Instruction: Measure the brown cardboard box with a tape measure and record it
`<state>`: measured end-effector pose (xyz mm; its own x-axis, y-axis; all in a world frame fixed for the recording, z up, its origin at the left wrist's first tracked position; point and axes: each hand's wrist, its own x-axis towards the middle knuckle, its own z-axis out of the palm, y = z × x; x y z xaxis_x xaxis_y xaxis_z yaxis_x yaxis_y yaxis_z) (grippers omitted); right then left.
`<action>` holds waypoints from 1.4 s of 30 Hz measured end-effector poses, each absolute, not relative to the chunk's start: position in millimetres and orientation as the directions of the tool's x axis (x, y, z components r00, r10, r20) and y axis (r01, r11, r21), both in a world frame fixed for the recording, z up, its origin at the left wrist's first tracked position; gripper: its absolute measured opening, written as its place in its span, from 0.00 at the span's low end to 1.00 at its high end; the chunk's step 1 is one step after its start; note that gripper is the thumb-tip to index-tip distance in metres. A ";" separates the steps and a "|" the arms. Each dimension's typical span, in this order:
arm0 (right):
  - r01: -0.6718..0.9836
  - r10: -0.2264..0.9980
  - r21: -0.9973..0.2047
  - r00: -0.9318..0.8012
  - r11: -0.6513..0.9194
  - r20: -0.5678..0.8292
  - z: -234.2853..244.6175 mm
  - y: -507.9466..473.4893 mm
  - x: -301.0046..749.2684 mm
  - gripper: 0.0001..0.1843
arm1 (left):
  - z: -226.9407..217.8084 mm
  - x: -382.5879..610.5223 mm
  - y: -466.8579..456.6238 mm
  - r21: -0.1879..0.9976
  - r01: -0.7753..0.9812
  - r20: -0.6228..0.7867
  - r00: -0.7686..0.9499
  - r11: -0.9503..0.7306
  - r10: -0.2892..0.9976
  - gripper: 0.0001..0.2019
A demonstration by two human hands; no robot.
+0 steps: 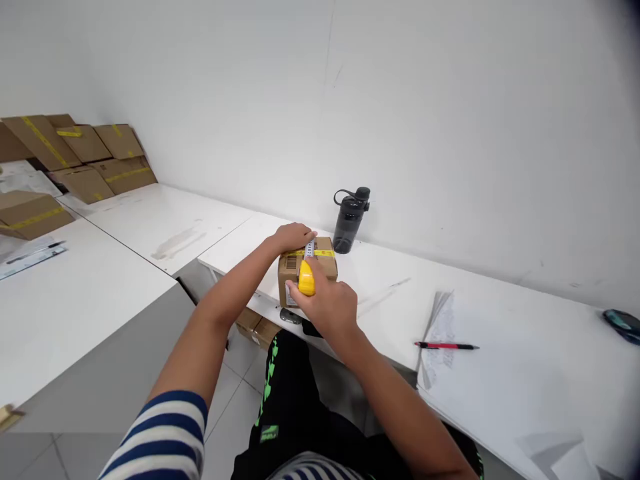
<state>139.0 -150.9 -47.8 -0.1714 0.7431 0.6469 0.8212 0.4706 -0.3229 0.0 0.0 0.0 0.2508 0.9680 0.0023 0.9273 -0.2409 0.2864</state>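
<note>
A small cardboard box [326,265] with yellow tape across its top sits at the near edge of the white table. In my right hand [333,303] is a yellow tape measure [307,279], held over the box's near edge. Its white blade [309,248] lies across the top of the box toward the far side. My left hand [295,237] is at the box's far left edge, its fingers closed at the end of the blade; their exact grip is partly hidden.
A dark water bottle [349,221] stands behind the box. To the right, a red and black pen [447,345] lies on papers [493,373], with a dark object [623,325] farther right. Several taped cartons [83,143] are stacked at the far left. A computer mouse-like dark object [290,316] lies below the box.
</note>
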 end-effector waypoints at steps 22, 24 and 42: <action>0.488 0.856 -0.748 0.004 0.450 0.517 -46.8 -120.0 217.2 0.36 | -6.1 -16.6 -104.2 0.411 0.794 0.146 0.428 -0.448 0.892 0.45; 0.223 0.906 -0.881 -0.017 0.417 0.424 -50.1 -112.6 219.9 0.36 | -20.1 -45.7 -113.0 0.379 0.829 0.160 0.379 -0.411 0.911 0.55; -0.029 0.800 -0.884 -0.415 0.466 0.435 -15.9 -95.2 186.1 0.28 | -67.6 -39.8 -147.5 0.787 0.509 0.531 -0.270 -0.350 0.803 0.29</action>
